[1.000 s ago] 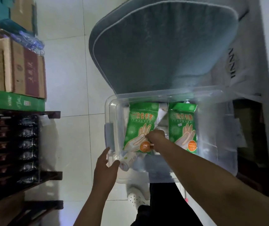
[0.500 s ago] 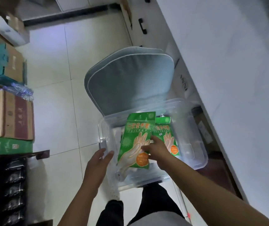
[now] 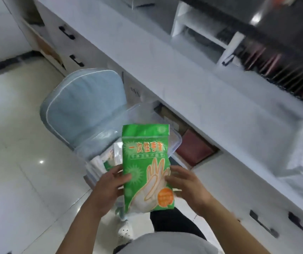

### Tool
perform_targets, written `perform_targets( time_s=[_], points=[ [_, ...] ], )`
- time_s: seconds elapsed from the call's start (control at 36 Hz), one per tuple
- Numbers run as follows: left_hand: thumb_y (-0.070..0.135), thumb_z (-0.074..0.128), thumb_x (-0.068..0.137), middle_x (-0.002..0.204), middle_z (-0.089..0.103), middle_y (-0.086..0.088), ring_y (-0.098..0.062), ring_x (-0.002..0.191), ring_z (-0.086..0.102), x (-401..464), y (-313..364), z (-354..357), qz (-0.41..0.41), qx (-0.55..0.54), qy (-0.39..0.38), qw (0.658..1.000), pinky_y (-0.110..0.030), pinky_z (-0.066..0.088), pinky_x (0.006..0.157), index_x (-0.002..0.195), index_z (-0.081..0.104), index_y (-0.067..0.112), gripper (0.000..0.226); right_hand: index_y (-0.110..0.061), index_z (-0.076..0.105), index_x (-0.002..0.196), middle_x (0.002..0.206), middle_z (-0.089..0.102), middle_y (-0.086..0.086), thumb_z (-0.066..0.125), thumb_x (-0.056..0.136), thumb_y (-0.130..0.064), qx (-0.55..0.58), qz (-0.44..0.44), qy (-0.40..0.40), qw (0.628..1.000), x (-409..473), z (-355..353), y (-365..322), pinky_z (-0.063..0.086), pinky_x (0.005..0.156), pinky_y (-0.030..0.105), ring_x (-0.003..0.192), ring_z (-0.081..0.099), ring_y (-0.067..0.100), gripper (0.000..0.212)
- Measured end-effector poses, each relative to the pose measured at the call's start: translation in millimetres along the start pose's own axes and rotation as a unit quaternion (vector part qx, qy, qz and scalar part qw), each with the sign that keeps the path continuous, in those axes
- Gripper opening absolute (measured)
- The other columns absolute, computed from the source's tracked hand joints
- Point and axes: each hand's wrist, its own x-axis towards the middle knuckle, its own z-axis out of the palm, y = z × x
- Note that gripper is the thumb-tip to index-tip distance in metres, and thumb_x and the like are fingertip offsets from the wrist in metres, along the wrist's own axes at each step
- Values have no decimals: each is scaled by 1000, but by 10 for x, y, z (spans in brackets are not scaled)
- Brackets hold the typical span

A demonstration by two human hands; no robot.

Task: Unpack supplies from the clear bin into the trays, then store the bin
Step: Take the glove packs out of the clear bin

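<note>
I hold a green pack of disposable gloves upright in front of me, lifted above the clear bin. My left hand grips its left edge, thumb across the front. My right hand grips the right edge low down. The bin sits on the floor against a blue-grey chair cushion, and more packets show inside it, partly hidden behind the pack and my hands.
A long white counter runs diagonally on the right, with black-handled drawers below and an open cubby holding a dark red item. Blurred white shelving and dark racks stand on the counter. Pale tiled floor lies left.
The green pack has come up out of the bin. My left hand left the bin rim and now holds the pack too. The view swung up and right toward the counter.
</note>
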Motion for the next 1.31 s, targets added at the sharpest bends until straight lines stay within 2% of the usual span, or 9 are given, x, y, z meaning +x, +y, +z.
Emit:
perform_targets(
  time_s=[0.11, 0.25, 0.36, 0.47, 0.69, 0.81, 1.03, 1.19, 1.31],
  points=[
    [27, 100, 38, 109, 73, -21, -31, 90, 73, -9, -56, 267, -43, -43, -86, 994, -34, 59, 66, 112, 70, 7, 82, -10, 70, 112, 110, 71, 23, 76, 79, -13, 26, -32, 50, 998, -415, -282, 10, 54, 87, 55, 96, 69, 41, 34],
    [21, 95, 50, 113, 71, -21, -31, 94, 70, 65, -21, 646, -42, -23, -147, 988, -36, 58, 70, 114, 72, 10, 69, -5, 69, 113, 108, 72, 23, 66, 84, -8, 59, -67, 90, 992, -728, -529, -97, 56, 86, 58, 94, 70, 38, 29],
    [8, 73, 70, 111, 71, -21, -28, 89, 69, 143, 21, 872, -45, -23, -164, 985, -32, 58, 64, 121, 66, 6, 52, -3, 67, 115, 109, 71, 24, 61, 89, -2, 58, -88, 103, 989, -819, -738, -220, 55, 86, 61, 93, 70, 39, 26],
    [18, 92, 52, 106, 72, -17, -24, 82, 70, 232, 92, 1140, -35, -40, -175, 983, -30, 57, 60, 117, 70, 15, 69, -3, 66, 115, 109, 71, 25, 66, 85, -8, 60, -105, 105, 987, -811, -972, -335, 54, 87, 63, 97, 69, 43, 31],
    [7, 66, 77, 110, 72, -12, -23, 89, 68, 596, 142, 1705, -31, -11, -160, 987, -34, 56, 68, 128, 63, 17, 52, -4, 67, 113, 105, 71, 27, 67, 81, -2, 77, -145, 121, 979, -665, -1490, -621, 55, 82, 65, 96, 69, 48, 32],
    [6, 67, 83, 110, 71, -10, -23, 95, 68, 868, 25, 1798, -38, -12, -91, 995, -37, 56, 80, 126, 64, 17, 45, -4, 67, 113, 102, 71, 31, 65, 85, 5, 57, -150, 120, 980, -458, -1728, -739, 55, 80, 64, 89, 70, 45, 30],
    [15, 58, 93, 104, 65, -4, -20, 101, 61, 1150, -382, 1353, -126, -54, 228, 964, -36, 48, 78, 98, 64, 19, 9, -9, 70, 103, 85, 74, 18, 64, 86, 8, 38, -154, 131, 979, -77, -2006, -933, 60, 60, 44, 74, 72, 30, 26],
    [21, 60, 91, 113, 55, -7, -25, 105, 51, 1369, -492, 955, -192, -12, 268, 944, -38, 41, 86, 92, 62, 17, 5, -6, 67, 113, 87, 74, 19, 63, 87, 6, 59, -153, 145, 976, 154, -2014, -1126, 59, 57, 37, 76, 73, 33, 28],
    [18, 59, 91, 108, 54, -6, -25, 103, 50, 1737, -563, 741, -207, 14, 281, 937, -33, 43, 71, 102, 59, 17, 11, -8, 67, 113, 91, 75, 18, 62, 88, 4, 82, -121, 177, 973, 444, -1998, -1212, 62, 63, 44, 79, 73, 32, 28]
  ],
)
